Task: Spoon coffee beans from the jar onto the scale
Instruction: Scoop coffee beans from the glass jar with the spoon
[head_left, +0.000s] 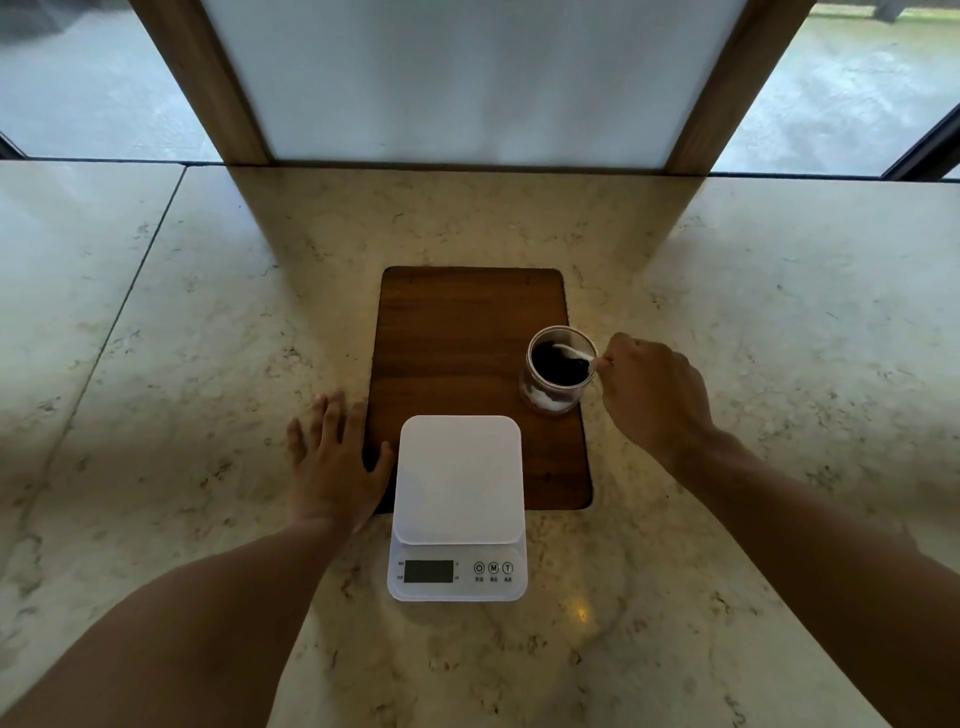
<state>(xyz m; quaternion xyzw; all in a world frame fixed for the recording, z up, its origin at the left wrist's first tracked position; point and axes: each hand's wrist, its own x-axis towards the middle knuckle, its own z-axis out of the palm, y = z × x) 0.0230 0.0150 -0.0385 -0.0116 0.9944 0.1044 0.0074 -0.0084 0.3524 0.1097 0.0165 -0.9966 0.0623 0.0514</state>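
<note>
A clear glass jar (557, 397) holding dark coffee beans (558, 365) stands on the right side of a wooden board (457, 332). A white spoon (574, 353) dips into the jar's mouth, its handle pinched by my right hand (652, 389) just right of the jar. The white digital scale (458, 499) sits at the board's near edge, its platform bare and its display dark. My left hand (335, 457) lies flat on the counter, fingers spread, left of the scale and touching the board's left edge.
The board and scale rest on a pale marble counter (182, 364). A frosted panel in a wooden frame (467, 78) rises at the counter's far edge, with windows on either side.
</note>
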